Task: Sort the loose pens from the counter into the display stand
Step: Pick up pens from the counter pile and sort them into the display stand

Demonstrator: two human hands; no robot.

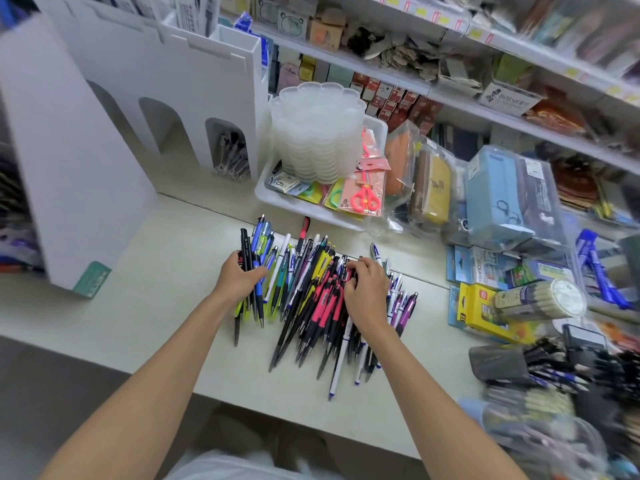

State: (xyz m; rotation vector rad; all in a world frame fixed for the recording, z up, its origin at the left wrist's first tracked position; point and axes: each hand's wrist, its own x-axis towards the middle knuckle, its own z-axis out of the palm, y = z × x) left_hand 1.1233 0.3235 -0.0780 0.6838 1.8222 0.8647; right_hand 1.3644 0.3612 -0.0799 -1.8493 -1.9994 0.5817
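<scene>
A heap of loose pens (311, 299) in black, pink, yellow, blue and white lies on the pale counter (156, 323). My left hand (239, 277) grips a small bundle of black and blue pens (254, 258) at the heap's left side. On the heap's right part, my right hand (365, 289) has its fingers curled down into the pens, pinching among the pink and black ones. The white display stand (145, 109) with arched slots rises at the back left. Its rightmost slot (230, 154) holds several dark pens.
A white tray (277, 199) with stacked clear plastic dishes (318, 129) and packaged scissors sits behind the heap. Pencil cases, boxes and a pencil tub (540, 299) crowd the right side. Shelves of stock run along the back. Bare counter lies left of the heap.
</scene>
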